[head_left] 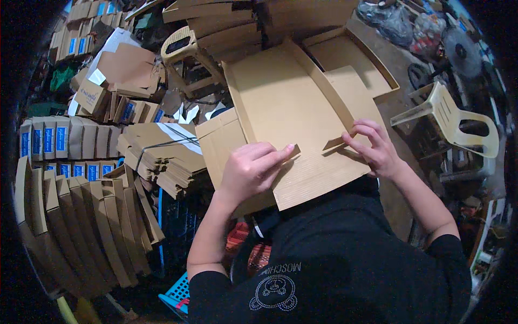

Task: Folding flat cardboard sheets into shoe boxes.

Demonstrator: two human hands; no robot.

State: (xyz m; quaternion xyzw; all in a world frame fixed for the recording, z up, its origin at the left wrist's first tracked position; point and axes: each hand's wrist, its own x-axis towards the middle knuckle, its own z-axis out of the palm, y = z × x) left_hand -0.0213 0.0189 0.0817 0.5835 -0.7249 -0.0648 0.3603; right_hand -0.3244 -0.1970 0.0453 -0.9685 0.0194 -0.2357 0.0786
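Just past the black shirt (pixel 345 254), a half-folded cardboard box (pixel 286 102) is held. One small flap (pixel 292 155) is pinched by the left hand (pixel 252 170), another flap (pixel 334 142) by the right hand (pixel 377 148). Farther off, a plastic stool (pixel 179 45) is seen.

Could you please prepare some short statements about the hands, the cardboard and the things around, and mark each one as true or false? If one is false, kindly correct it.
1. The left hand and the right hand touch the same cardboard piece. True.
2. The person's sleeves are red. False: the sleeves are black.
3. A dark cord runs over the flat cardboard bundle left of this piece. True.
4. The plastic chair is on the picture's left side. False: the plastic chair is on the right side.
5. A blue basket is near the lower edge of the picture. True.
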